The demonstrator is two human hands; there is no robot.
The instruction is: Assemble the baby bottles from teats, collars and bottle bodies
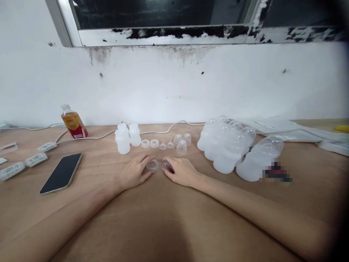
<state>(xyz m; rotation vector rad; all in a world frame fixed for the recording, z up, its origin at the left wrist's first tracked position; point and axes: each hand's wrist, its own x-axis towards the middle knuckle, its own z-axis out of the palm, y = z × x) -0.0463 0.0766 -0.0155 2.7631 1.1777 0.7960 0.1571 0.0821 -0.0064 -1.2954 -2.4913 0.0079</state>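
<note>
Nearest me, bare wooden tabletop spreads between my forearms to the bottom of the view, giving my wrists free room. Beyond it, my left hand is curled partway, thumb and fingers around the left side of a clear ring, which lies right in the mouth of that grip. Just beside it, across a narrow gap, my right hand is closed more tightly, a small clear piece between thumb and fingers, partly hidden by them. To my left, bare wood runs as far as a phone; to my right, it reaches a cluster of capped bottles. Just past my fingertips stands a low row: two more rings, two clear teats and three clear caps, with uncapped bottles at its left end, so forward room is short there. Farther off, a drink bottle stands at left, and a white cable trails near the back edge, where the table meets the white wall.
</note>
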